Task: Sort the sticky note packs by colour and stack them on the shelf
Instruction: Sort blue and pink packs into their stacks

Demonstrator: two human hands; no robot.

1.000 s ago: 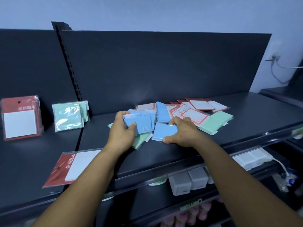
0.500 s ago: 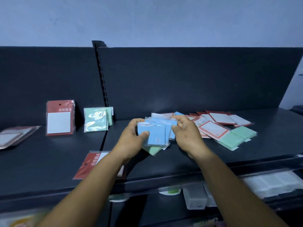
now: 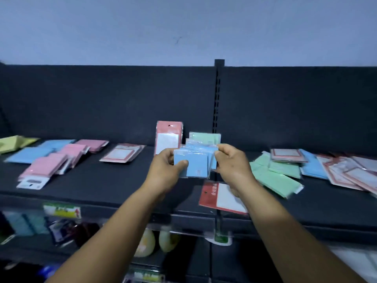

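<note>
Both hands hold a bunch of blue sticky note packs [image 3: 193,164] in clear wrap, lifted above the dark shelf [image 3: 114,186]. My left hand [image 3: 165,170] grips the bunch's left edge with the thumb on the front pack. My right hand [image 3: 232,164] pinches its right edge. Behind the bunch, green packs [image 3: 205,136] and a red-framed white pack [image 3: 168,137] stand against the back panel. A mixed heap of green packs [image 3: 275,174], blue packs and red-framed packs [image 3: 350,172] lies on the shelf to the right.
Pink packs [image 3: 53,162], blue packs [image 3: 30,154] and a yellow pack [image 3: 14,141] lie at the shelf's left. A red-framed pack [image 3: 122,155] lies mid-left, and a red pack [image 3: 222,198] sits at the front edge under my right wrist. Lower shelves hold other goods.
The view has swung left, bringing the shelf's left section into sight. Both hands lifted the blue packs off the heap and carried them left, to in front of the standing packs.
</note>
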